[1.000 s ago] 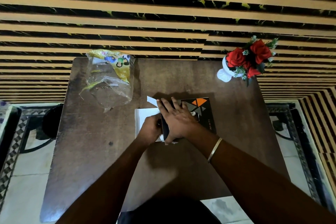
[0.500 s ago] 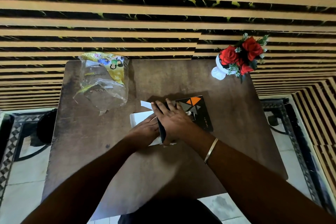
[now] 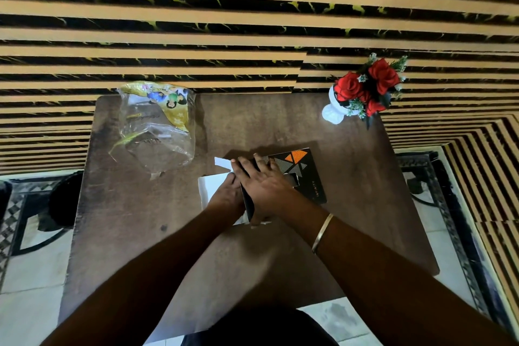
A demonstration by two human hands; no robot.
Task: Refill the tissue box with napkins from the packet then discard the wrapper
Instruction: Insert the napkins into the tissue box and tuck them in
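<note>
A black tissue box with orange and grey triangles lies flat on the brown table. Its left end is open, with a white flap sticking out. A stack of white napkins juts from that end. My left hand rests on the napkins at the opening, fingers curled against them. My right hand lies flat over the box's left end, fingers spread, holding the box down. The empty clear wrapper with yellow print lies crumpled at the table's far left.
A white vase of red roses stands at the table's far right corner. A striped wall runs behind the table. A dark round bin sits on the tiled floor to the left. A dark mat lies on the floor to the right.
My left hand has slid forward along the napkins toward the box opening. The right hand stays pressed on the box. The camera view shifted slightly.
</note>
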